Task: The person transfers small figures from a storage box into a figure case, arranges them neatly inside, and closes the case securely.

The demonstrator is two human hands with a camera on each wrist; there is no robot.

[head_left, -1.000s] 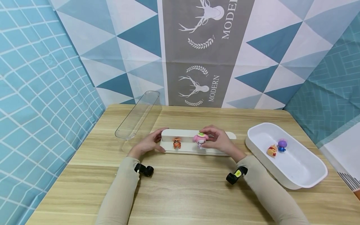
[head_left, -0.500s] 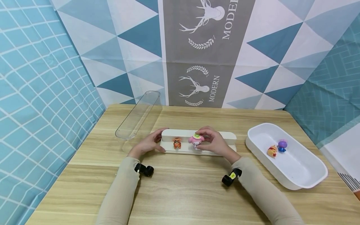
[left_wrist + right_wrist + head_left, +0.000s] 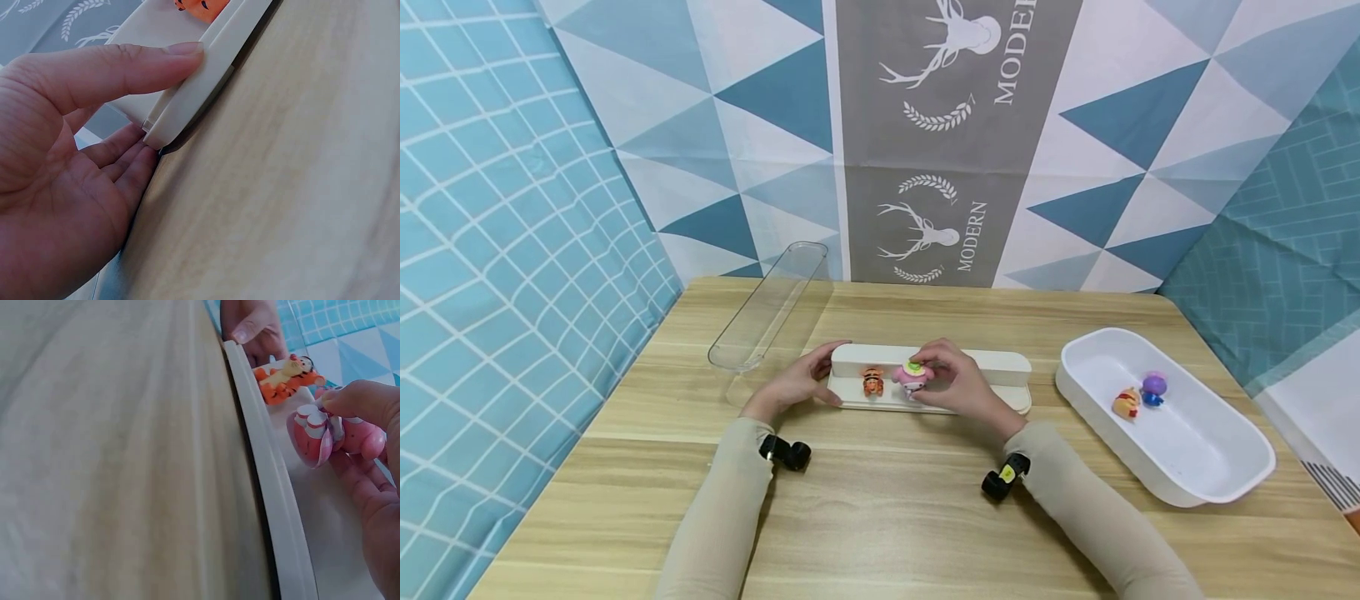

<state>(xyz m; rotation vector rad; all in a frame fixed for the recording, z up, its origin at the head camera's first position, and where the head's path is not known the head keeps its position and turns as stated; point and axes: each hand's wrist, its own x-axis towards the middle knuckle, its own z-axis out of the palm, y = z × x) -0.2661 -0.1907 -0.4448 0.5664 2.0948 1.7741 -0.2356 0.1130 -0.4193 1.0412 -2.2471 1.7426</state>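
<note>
A long white two-level display stand [image 3: 952,395] lies on the wooden table. Its left end is held by my left hand [image 3: 797,382]; in the left wrist view the thumb [image 3: 134,72] lies on the front lip and the fingers reach round the end. My right hand [image 3: 961,386] pinches a pink hooded figurine [image 3: 912,379] with a yellow-green top, over the lower level. In the right wrist view its white feet [image 3: 312,415] point toward the camera, tilted. Just left of it, an orange striped tiger figurine [image 3: 872,382] sits on the lower level.
A white tub [image 3: 1217,467] stands at the right, holding a yellow-and-red figurine [image 3: 1126,403] and a purple-and-blue figurine [image 3: 1153,387]. Back left, a clear plastic cover [image 3: 767,308] lies on the table. Patterned cloth hangs behind and at both sides.
My right hand has moved left along the stand with the pink figurine, bringing it closer to the tiger figurine and tilting it. My left hand has stayed on the stand's end.
</note>
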